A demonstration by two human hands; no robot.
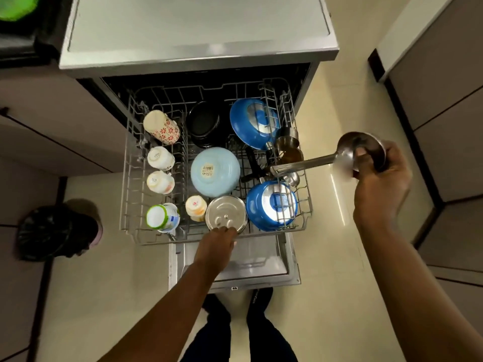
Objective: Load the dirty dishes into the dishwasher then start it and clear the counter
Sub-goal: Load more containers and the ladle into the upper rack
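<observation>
The dishwasher (198, 48) stands with its door (235, 265) dropped flat and its wire rack (125, 178) pulled out over it. In the rack sit two blue pans, one at the back right (251, 124) and one at the front right (269, 205), both bottom up. A pale blue bowl (214, 171) lies upside down in the middle, a black pan (203, 126) behind it, and a steel lid (226, 214) at the front edge. Down the left row stand a flowered mug (162, 126), two white cups (160, 158) and (160, 182), and a green-rimmed cup (162, 218). A black bin bag (52, 231) sits on the floor to the left. The right hand (379, 178) grips the bowl of a steel ladle (339, 155), fingers curled round it, its handle reaching over the rack's right side. The left hand (217, 244) reaches to the steel lid, fingertips touching its near rim; I cannot tell whether it grips.
</observation>
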